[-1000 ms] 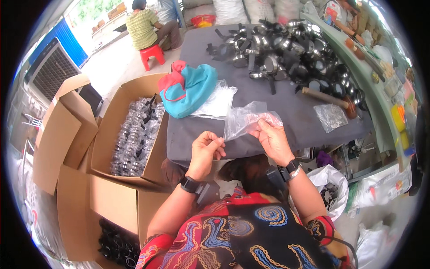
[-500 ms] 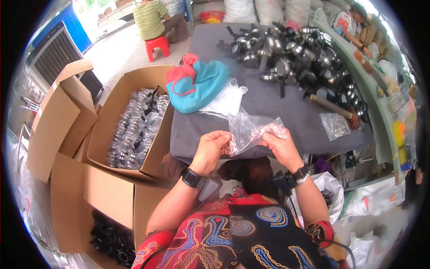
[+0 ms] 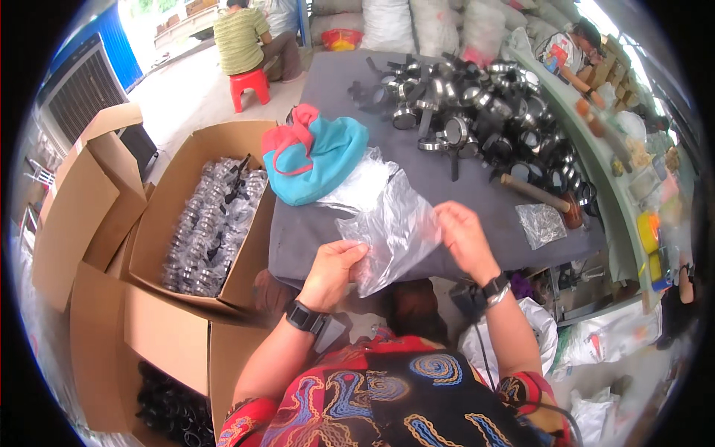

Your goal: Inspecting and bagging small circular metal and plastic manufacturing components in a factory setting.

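A clear plastic bag (image 3: 395,235) is being held over the near edge of the grey table (image 3: 298,246), between the two hands. Its lower left edge is being gripped between the thumb and bent fingers of the left hand (image 3: 335,268). The right hand (image 3: 463,237) is being held at the bag's opposite edge, its fingers bent; whether the film is being pinched there cannot be told.

The bag is being judged very light, limp and rather slippery, likely to crease, cling or tear if pulled hard. Its edges are being taken as the best place for a hold, pinched between thumb and fingertip.

Beside the table, rows of metal-and-black parts (image 3: 216,231), wrapped in clear plastic, are being held in an open cardboard box (image 3: 216,145). Black rings (image 3: 175,406) are being kept in a lower carton (image 3: 167,335), nearer the person. On the table's right side, small metal-looking pieces are being contained in a small clear packet (image 3: 542,226). A white sack (image 3: 540,328) is being kept below; its contents cannot be made out.
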`<state>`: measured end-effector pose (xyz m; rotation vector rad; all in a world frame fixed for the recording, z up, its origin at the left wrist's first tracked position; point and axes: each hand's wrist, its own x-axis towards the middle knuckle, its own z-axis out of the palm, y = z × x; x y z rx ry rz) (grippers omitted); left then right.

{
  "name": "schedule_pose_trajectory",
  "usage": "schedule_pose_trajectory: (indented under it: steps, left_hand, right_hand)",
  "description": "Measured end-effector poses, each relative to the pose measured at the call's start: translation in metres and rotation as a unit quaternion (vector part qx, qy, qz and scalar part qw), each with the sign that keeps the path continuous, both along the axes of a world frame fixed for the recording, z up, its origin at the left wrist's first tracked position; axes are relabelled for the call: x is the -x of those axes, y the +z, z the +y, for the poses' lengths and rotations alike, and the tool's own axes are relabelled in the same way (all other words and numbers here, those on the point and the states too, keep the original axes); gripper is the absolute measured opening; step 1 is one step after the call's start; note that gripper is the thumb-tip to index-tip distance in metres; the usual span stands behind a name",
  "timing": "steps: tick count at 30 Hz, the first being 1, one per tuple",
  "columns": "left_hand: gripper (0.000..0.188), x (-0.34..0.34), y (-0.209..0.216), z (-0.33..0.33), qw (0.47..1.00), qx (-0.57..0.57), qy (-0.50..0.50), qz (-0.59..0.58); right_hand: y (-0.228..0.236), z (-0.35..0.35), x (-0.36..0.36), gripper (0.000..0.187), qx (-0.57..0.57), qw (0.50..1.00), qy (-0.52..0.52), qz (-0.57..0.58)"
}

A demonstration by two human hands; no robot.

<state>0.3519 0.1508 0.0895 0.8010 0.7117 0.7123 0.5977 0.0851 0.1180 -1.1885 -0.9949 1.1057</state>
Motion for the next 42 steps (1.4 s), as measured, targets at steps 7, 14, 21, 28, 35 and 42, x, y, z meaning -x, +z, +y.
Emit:
schedule_pose_trajectory:
  steps: [7, 14, 21, 28, 35, 42]
  left_hand:
    - [0.008, 0.007, 0.011, -0.003, 0.989, -0.141, 0.028, 0.036]
    - [0.020, 0.010, 0.019, -0.004, 0.980, -0.180, 0.030, 0.075]
    - [0.008, 0.008, 0.006, -0.003, 0.981, -0.180, 0.016, 0.067]
    - [0.014, -0.004, 0.017, -0.004, 0.965, -0.244, -0.009, 0.098]
    - [0.023, -0.015, 0.016, -0.001, 0.939, -0.298, 0.038, 0.165]
    - [0.033, -0.017, 0.024, -0.002, 0.922, -0.317, 0.077, 0.206]
  right_hand:
    - [-0.004, 0.116, -0.094, 0.049, 0.020, 0.870, -0.302, -0.390]
    - [-0.027, 0.156, -0.104, 0.032, 0.081, 0.940, -0.261, -0.206]
    - [-0.012, 0.073, -0.073, 0.028, -0.029, 0.906, -0.280, -0.317]
    - [-0.012, -0.007, -0.047, 0.063, 0.050, 0.789, -0.145, -0.594]
    - [-0.006, 0.007, -0.015, 0.063, 0.032, 0.753, -0.159, -0.637]
    - [0.007, 0.022, 0.013, 0.037, 0.056, 0.643, -0.112, -0.756]
